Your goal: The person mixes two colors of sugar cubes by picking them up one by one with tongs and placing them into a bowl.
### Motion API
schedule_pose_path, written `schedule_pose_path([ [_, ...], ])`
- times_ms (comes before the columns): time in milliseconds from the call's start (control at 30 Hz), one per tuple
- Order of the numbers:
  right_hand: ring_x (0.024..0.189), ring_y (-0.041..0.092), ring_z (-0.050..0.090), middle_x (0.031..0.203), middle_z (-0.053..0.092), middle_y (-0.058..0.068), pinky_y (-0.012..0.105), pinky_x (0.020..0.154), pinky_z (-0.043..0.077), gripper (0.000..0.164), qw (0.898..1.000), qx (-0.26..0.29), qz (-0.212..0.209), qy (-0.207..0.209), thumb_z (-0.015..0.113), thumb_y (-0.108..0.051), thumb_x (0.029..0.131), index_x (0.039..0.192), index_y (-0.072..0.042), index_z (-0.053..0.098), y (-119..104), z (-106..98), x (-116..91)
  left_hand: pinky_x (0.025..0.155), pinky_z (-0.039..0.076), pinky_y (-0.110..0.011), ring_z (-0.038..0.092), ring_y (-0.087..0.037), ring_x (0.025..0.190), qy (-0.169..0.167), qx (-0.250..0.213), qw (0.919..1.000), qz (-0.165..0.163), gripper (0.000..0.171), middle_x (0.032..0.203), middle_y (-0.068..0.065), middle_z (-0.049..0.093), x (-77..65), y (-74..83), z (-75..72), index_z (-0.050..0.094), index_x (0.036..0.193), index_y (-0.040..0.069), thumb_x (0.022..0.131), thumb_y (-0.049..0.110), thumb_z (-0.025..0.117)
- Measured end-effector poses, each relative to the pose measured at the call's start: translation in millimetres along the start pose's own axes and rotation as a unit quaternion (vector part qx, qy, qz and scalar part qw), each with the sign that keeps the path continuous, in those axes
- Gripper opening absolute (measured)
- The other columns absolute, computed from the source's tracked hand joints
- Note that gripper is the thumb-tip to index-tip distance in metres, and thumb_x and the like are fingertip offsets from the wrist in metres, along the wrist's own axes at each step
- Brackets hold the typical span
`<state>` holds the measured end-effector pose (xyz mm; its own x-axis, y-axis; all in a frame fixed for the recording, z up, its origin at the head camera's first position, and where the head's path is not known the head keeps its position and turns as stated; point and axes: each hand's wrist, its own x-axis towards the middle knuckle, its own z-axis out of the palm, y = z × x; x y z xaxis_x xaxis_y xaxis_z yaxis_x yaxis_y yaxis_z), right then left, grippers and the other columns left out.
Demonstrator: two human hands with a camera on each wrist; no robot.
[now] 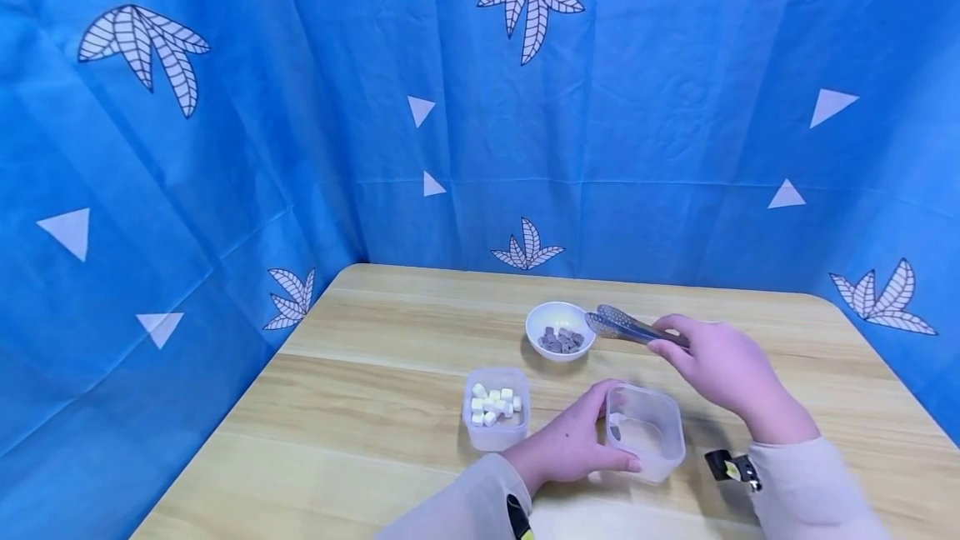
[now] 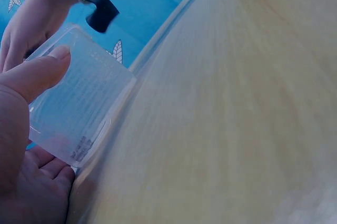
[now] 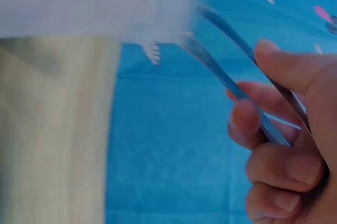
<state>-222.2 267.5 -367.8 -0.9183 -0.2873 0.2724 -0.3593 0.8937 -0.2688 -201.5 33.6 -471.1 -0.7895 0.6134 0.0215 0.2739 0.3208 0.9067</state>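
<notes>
My left hand (image 1: 567, 442) grips a clear square plastic container (image 1: 662, 458), thumb along its near side and fingers round its left side. A small dark piece shows low inside it, also through the wall in the left wrist view. My right hand (image 1: 722, 363) holds metal tongs (image 1: 628, 327), thumb on one arm and fingers curled round the other. Their tips are slightly apart, beside the right rim of a white bowl (image 1: 542, 312). Several dark brown cubes (image 1: 561, 341) lie in the bowl. Whether the tongs pinch anything cannot be made out.
Left of my left hand stands a second plastic container (image 1: 497, 442) with several white cubes (image 1: 493, 403) in it. Everything rests on a light wooden table (image 1: 360, 407). Blue patterned curtains (image 1: 465, 132) hang behind it and on the left side.
</notes>
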Motion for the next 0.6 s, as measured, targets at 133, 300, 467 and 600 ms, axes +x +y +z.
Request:
schedule_pose_path([
  [133,0.082,0.021,0.068,0.095,0.074,0.0,0.051,0.071,0.054,0.039,1.0,0.012,-0.018,-0.021,0.066,-0.049,0.096,0.118,-0.017,0.071,-1,-18,-5,0.114,0.032,-0.036,0.045,-0.005,0.131,0.003,0.006,1.0,-0.006,0.098,0.142,0.012,0.05,-0.8,0.2,-0.5,0.03,0.156,0.026,0.078,0.041,0.088],
  [300,0.072,0.007,0.057,0.082,0.065,-0.014,0.037,0.064,0.05,0.036,0.997,0.025,-0.041,-0.054,0.07,-0.049,0.093,0.115,-0.021,0.072,-4,-38,-13,0.114,0.031,-0.037,0.045,-0.005,0.13,0.004,0.001,1.0,-0.009,0.099,0.142,0.013,0.051,-1.1,0.3,-0.5,0.029,0.156,0.027,0.078,0.039,0.088],
  [467,0.065,0.001,0.05,0.076,0.058,-0.02,0.028,0.059,0.045,0.03,0.994,0.041,-0.059,-0.078,0.074,-0.045,0.091,0.113,-0.024,0.071,-4,-55,-24,0.115,0.031,-0.037,0.046,-0.005,0.13,0.002,0.002,0.9999,-0.013,0.085,0.139,0.015,0.052,-1.6,1.1,-0.9,0.038,0.146,0.031,0.078,0.04,0.088],
  [600,0.066,-0.001,0.05,0.077,0.058,-0.023,0.026,0.06,0.044,0.027,0.992,0.043,-0.068,-0.098,0.076,-0.042,0.09,0.111,-0.027,0.071,0,-64,-33,0.116,0.029,-0.037,0.045,-0.003,0.13,0.001,-0.005,1.0,-0.002,0.087,0.139,0.016,0.051,-1.3,1.4,-0.4,0.037,0.148,0.032,0.078,0.039,0.088],
])
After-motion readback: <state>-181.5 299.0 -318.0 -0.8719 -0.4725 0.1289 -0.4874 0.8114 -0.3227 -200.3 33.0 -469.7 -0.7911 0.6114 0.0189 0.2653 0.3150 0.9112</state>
